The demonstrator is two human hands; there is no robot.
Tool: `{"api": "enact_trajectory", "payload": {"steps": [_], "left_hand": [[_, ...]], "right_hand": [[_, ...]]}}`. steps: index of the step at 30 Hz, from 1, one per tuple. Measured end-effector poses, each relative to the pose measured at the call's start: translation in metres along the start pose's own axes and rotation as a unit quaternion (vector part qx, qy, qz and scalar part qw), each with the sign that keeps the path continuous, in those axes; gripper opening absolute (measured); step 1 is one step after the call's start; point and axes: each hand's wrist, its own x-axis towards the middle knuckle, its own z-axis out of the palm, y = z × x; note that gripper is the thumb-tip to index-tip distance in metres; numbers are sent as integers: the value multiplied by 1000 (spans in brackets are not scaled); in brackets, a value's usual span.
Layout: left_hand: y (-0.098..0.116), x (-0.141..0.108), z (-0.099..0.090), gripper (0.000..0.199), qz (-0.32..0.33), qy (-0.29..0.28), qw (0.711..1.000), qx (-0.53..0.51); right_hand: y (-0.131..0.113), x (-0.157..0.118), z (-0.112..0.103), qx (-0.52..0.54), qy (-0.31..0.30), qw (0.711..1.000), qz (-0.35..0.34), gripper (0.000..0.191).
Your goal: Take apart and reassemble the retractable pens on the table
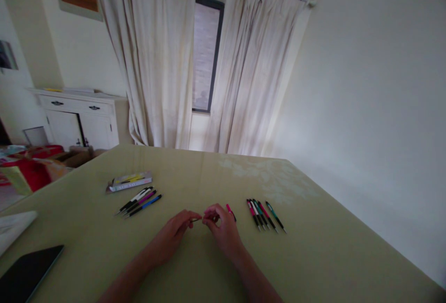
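My left hand (174, 231) is closed in a pinch around a thin dark stick-like piece (196, 220), whose kind is too small to tell. Close beside it, my right hand (225, 231) has thumb and fingertips pressed together near the piece's far end; whatever they hold is too small to make out. Just past the right knuckles shows a pink and black pen part (230, 210), partly hidden by the hand. To the right lies a row of several pens (259, 212) in pink, white and green with black grips. On the left rests another group of pens (139, 200), black, white, purple and blue.
A flat pen box (130, 181) lies behind the left pens. At the table's left edge are a dark tablet-like object (29, 270) and a white item (16, 228). The green table (324, 256) reaches toward curtains (160, 61) and a white cabinet (94, 121).
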Motion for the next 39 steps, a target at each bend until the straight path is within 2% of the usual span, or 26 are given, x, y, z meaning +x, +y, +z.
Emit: {"api": "enact_trajectory", "payload": {"steps": [7,16,18,19,22,23,24,25,28,29,31,33,36,39], "left_hand": [[4,3,0,32,-3,11,1000,3],[5,0,8,23,25,50,996,69],[9,2,7,23,40,86,992,89],[11,4,6,24,46,122,986,106],[22,15,2,35,25,259,955,139],[25,20,2,34,5,280,951,133],[28,25,4,32,-13,273,954,124],[31,30,9,31,-19,234,965,121],[31,43,33,26,-10,68,987,148],[30,48,42,24,-21,56,985,164],[25,56,60,26,-60,67,976,198],[21,62,71,28,-88,66,970,218],[16,65,72,36,-102,43,975,193],[13,55,61,42,-104,62,986,111]], "right_hand": [[-1,-3,0,-13,-18,1000,-15,10],[-5,-6,4,-117,-78,990,-24,16],[-4,-5,6,-108,-83,990,-35,20],[-3,-5,5,-100,-78,991,-40,21],[3,1,1,-60,-6,997,-39,19],[6,4,-1,-38,31,998,-32,18],[8,7,-4,-12,68,997,-21,17],[11,10,-8,17,103,995,-8,17],[20,17,-16,92,170,981,33,21],[23,18,-17,109,181,977,42,22],[27,20,-19,134,192,971,53,23],[29,20,-19,152,195,967,61,23],[29,20,-17,178,193,962,69,21],[26,19,-13,205,181,959,74,20]]}}
